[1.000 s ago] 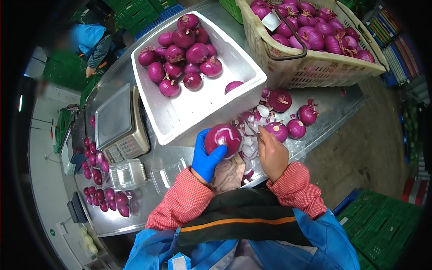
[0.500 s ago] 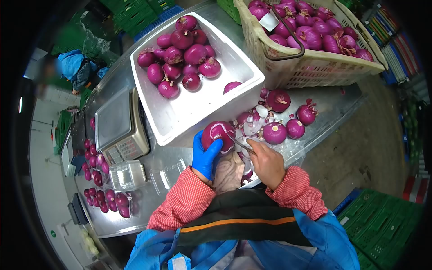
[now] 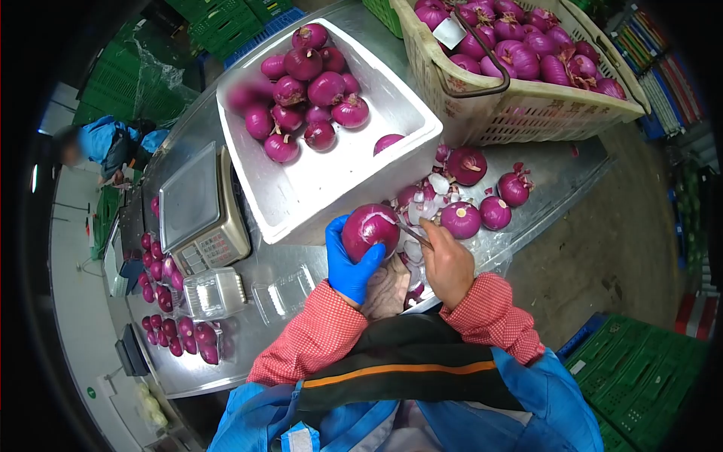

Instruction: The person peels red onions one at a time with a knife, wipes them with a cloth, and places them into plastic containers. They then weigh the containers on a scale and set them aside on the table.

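Observation:
In a blue glove, my left hand point(image 3: 351, 265) is wrapped round a large red onion point(image 3: 369, 230) with a pale scored line on its skin. My bare right hand point(image 3: 447, 261) is closed on a small knife point(image 3: 415, 236), whose blade end is at the onion's right side. Beneath and beyond the hands lie onion peelings point(image 3: 428, 202) and a crumpled cloth point(image 3: 388, 288). Just behind the held onion stands a white foam box point(image 3: 331, 197) with several red onions inside. Loose onions point(image 3: 460, 220) sit to the right of the peelings.
A crate point(image 3: 520, 120) heaped with onions stands at the back right of the metal table point(image 3: 263, 343). On the left are a scale point(image 3: 197, 203), clear trays point(image 3: 214, 294) and packed onions. Green crates point(image 3: 633, 369) stand lower right. Another person point(image 3: 113, 143) is at the far left.
The held onion and my left hand have shifted slightly right and turned a little. My right hand and the knife have also moved slightly. The other person has moved left and lower.

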{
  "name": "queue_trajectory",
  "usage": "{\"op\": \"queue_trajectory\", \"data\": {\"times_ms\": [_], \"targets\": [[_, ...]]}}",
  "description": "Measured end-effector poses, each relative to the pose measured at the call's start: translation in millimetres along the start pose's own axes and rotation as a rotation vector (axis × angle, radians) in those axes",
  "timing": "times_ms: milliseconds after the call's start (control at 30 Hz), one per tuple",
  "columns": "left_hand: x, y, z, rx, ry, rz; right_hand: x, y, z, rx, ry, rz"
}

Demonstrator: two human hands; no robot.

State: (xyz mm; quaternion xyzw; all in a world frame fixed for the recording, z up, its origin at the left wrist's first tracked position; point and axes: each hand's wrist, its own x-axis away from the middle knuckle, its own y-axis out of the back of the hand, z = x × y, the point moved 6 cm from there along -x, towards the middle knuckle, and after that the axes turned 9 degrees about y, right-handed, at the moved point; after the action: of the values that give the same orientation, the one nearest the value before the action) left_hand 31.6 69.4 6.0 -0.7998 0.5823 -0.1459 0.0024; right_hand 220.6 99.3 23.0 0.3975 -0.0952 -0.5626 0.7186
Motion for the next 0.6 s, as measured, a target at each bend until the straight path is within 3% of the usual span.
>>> {"op": "queue_trajectory", "data": {"times_ms": [67, 167, 300, 400, 600], "targets": [[2, -4, -5, -0.013, 0.009, -0.016, 6, -15, -6, -0.126, -0.034, -0.021], [10, -15, -6, -0.024, -0.060, 0.096, 10, -42, -44, -0.415, -0.393, 0.196], [0, -16, 4, 0.050, 0.153, 0.234, 12, -45, -41, -0.811, -0.609, 0.298], [-5, -15, 4, 0.280, 0.273, 0.288, -11, -3, -23, -0.442, -0.153, 0.040], [-5, -7, 17, 0.178, 0.250, 0.210, -30, 30, 26, -0.097, 0.243, -0.098]]}}
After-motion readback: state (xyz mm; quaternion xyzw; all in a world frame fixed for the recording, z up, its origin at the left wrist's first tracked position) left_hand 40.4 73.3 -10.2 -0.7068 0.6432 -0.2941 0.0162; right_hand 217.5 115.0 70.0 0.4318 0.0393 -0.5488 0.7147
